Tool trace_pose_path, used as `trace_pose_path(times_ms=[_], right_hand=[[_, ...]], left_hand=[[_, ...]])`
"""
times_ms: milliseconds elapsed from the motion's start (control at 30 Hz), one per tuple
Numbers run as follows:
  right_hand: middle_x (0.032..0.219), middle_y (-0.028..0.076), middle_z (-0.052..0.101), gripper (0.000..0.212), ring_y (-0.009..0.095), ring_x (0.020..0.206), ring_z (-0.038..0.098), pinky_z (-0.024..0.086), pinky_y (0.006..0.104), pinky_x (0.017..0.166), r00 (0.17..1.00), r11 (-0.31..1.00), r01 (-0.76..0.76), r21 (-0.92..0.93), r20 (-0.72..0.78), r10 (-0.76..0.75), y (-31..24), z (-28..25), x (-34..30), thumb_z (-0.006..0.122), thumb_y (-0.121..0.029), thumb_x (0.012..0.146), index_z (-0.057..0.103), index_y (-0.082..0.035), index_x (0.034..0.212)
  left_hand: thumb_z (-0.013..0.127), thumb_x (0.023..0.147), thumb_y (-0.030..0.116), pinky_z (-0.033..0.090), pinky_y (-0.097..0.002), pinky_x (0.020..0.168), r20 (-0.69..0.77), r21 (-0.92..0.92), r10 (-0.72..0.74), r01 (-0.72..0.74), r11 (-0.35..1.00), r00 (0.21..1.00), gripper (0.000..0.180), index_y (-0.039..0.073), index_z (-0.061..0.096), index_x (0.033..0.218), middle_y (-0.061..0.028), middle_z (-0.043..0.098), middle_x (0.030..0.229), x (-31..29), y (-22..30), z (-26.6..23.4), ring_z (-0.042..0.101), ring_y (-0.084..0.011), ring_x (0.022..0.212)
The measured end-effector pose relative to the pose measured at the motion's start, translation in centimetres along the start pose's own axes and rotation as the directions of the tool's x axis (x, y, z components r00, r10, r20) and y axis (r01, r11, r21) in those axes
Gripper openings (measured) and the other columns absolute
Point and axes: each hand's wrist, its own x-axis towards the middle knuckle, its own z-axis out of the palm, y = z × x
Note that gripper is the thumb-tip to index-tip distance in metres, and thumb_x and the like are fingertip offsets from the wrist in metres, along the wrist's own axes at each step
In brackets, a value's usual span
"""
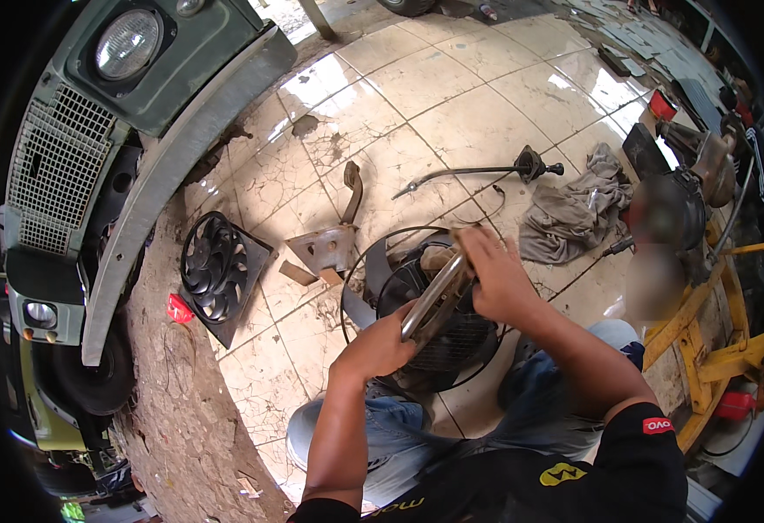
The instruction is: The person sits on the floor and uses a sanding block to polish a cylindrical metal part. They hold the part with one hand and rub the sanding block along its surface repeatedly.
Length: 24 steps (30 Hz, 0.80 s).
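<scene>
My left hand [380, 343] is closed round the lower end of a flat metal part [435, 296] with a shiny edge. It is tilted and seen nearly edge-on, so its exact kind does not show. My right hand [493, 266] bends over its upper end, fingers together and slightly blurred; their tips are partly hidden. Beneath the part, between my knees, lies a round black fan assembly [452, 353] with a mesh grille. A broad grey blade [358, 307] and a thin black hoop show at its left side.
A second black fan [212, 270] and a metal pedal bracket [330, 247] lie left on the tiles. Farther off are a lever with a rod [469, 172] and a grey rag [578, 213]. A vehicle bumper [181, 166] borders the left, a yellow stand [705, 349] the right.
</scene>
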Motion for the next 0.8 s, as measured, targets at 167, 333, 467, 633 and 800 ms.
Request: trace_pose_path(times_ms=[167,333,467,633,800], right_hand=[[0.162,0.013,0.040,0.074,0.034,0.154,0.030,0.019,0.0662,0.121,0.935,0.935,0.353,0.035,0.027,-0.354,-3.5,0.3,-2.1,0.060,-0.007,0.079,0.045,-0.009,0.152],[0.161,0.012,0.041,0.082,0.037,0.154,0.028,0.018,0.0637,0.123,0.998,0.999,0.022,0.044,-0.063,-0.019,-0.4,0.9,-0.6,0.060,0.000,0.073,0.046,-0.011,0.153],[0.163,0.012,0.038,0.077,0.036,0.154,0.028,0.018,0.0652,0.122,0.984,0.983,0.176,0.054,-0.049,-0.174,-2.4,1.0,-1.8,0.061,-0.005,0.079,0.045,-0.013,0.154],[0.163,0.014,0.038,0.077,0.037,0.153,0.030,0.019,0.0668,0.120,0.998,0.998,0.065,-0.002,-0.027,-0.065,-0.3,0.1,-0.3,0.062,-0.012,0.084,0.038,-0.013,0.157],[0.163,0.014,0.038,0.078,0.036,0.153,0.030,0.019,0.0651,0.121,0.963,0.964,0.267,-0.004,-0.019,-0.267,-2.3,1.1,-1.8,0.064,-0.015,0.083,0.038,-0.010,0.157]], left_hand=[[0.058,0.079,0.008,0.051,-0.0453,0.099,-0.019,-0.027,0.090,-0.091,0.995,0.996,0.072,0.003,0.045,0.150,-0.0347,0.066,0.118,0.1,-0.8,0.4,0.064,-0.0461,0.115],[0.059,0.080,0.009,0.051,-0.0445,0.097,-0.040,-0.070,0.055,-0.058,0.996,0.998,0.070,0.004,0.047,0.149,-0.0337,0.067,0.116,0.4,-0.7,0.6,0.066,-0.0453,0.112],[0.059,0.081,0.008,0.051,-0.0436,0.097,0.010,-0.041,-0.035,0.036,0.999,0.999,0.069,0.003,0.046,0.149,-0.0323,0.069,0.113,0.2,-0.2,0.3,0.067,-0.0444,0.111],[0.065,0.083,0.010,0.054,-0.0385,0.088,-0.038,-0.085,-0.093,0.090,0.992,0.995,0.053,0.000,0.059,0.135,-0.0196,0.074,0.109,-0.1,0.5,0.0,0.071,-0.0253,0.098],[0.060,0.082,0.009,0.050,-0.0424,0.099,0.013,-0.026,-0.143,0.143,0.989,0.990,0.063,0.002,0.051,0.144,-0.0304,0.068,0.118,0.0,1.7,-0.5,0.066,-0.0428,0.116]])
